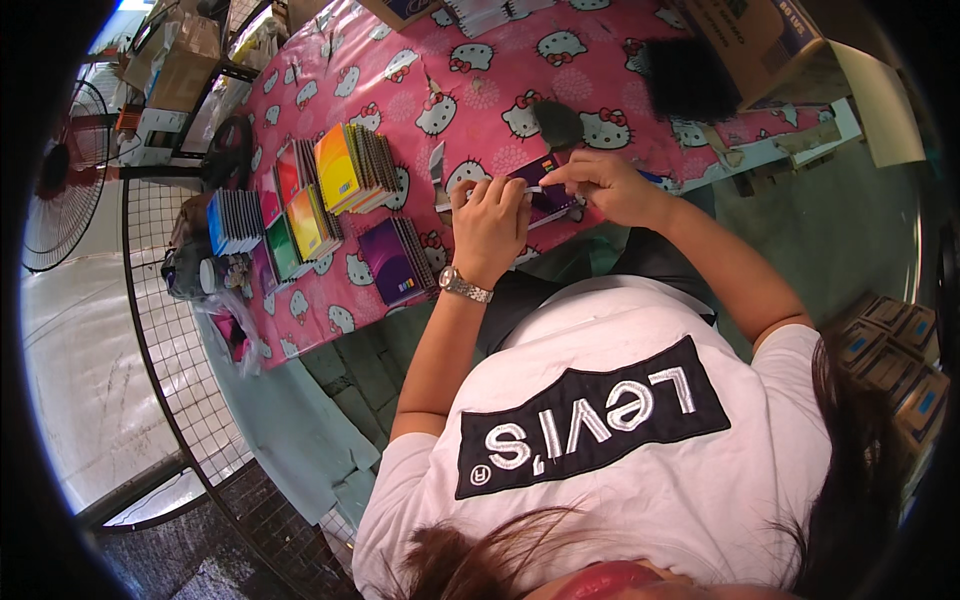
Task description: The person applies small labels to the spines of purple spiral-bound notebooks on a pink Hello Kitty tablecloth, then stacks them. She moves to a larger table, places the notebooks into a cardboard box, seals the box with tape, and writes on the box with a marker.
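Close to the table's near edge, a dark purple notebook (pixel 552 203) lies under and between my hands. My left hand (pixel 490 225) is closed, its fingers bent over the notebook's left side; what they grip is hidden. From the other side, my right hand (pixel 615 188) pinches at a thin white strip (pixel 533 189) that runs above the cover between both hands. Left of my left wrist lies a stack of purple spiral notebooks (pixel 393 262). Beyond it stand yellow-orange notebooks (pixel 345 170), with red, green and blue ones (pixel 235 222) further left.
A pink patterned cloth (pixel 400 110) covers the table. Cardboard boxes (pixel 755 45) stand at the far right, and a dark roundish object (pixel 557 125) lies beyond my hands. To the left are a fan (pixel 65 170) and a wire grid (pixel 165 300). More boxes (pixel 890 345) sit low at right.
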{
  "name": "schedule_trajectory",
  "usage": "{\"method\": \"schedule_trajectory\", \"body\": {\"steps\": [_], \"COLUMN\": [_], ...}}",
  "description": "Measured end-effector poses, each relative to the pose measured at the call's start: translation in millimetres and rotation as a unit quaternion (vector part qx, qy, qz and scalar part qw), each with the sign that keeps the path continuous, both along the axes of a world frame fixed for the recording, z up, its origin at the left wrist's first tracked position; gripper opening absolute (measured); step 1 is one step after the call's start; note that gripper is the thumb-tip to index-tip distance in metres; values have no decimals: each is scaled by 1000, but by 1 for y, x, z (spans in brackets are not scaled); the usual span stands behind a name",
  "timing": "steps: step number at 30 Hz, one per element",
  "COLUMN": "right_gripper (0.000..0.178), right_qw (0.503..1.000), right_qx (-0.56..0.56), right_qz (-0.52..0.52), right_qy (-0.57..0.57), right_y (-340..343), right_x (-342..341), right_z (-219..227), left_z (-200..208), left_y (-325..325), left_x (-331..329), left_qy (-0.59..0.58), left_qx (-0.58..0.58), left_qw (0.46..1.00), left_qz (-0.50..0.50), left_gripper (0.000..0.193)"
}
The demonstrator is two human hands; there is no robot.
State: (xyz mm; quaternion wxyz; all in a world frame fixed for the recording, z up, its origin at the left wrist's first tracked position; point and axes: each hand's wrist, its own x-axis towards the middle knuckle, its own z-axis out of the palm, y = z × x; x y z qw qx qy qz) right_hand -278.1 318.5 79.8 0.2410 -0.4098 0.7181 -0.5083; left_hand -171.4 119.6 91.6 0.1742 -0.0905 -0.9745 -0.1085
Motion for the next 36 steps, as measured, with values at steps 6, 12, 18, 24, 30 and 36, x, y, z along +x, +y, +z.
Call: {"method": "schedule_trajectory", "body": {"steps": [6,12,18,24,30,36], "right_gripper": [27,23,21,38,39,43], "right_qw": [994,995,969,958,988,980], "right_qx": [-65,94,151,143,22,25], "right_qz": [-54,-16,53,84,93,147], "right_qy": [73,11,-188,234,-120,-133], "right_y": [-11,-14,-33,-32,-25,-13], "right_x": [4,7,-20,-109,-87,-59], "right_z": [14,44,51,-57,0,7], "left_z": [-1,4,-2,-1,-20,-17], "left_y": [10,12,7,8,3,9], "left_x": [-2,1,5,5,20,11], "left_qy": [27,-22,9,20,24,31], "left_qx": [5,3,24,-35,32,72], "left_qw": [1000,1000,1000,999,987,995], "left_qz": [10,17,10,5,156,65], "left_gripper": [22,22,18,24,33,30]}}
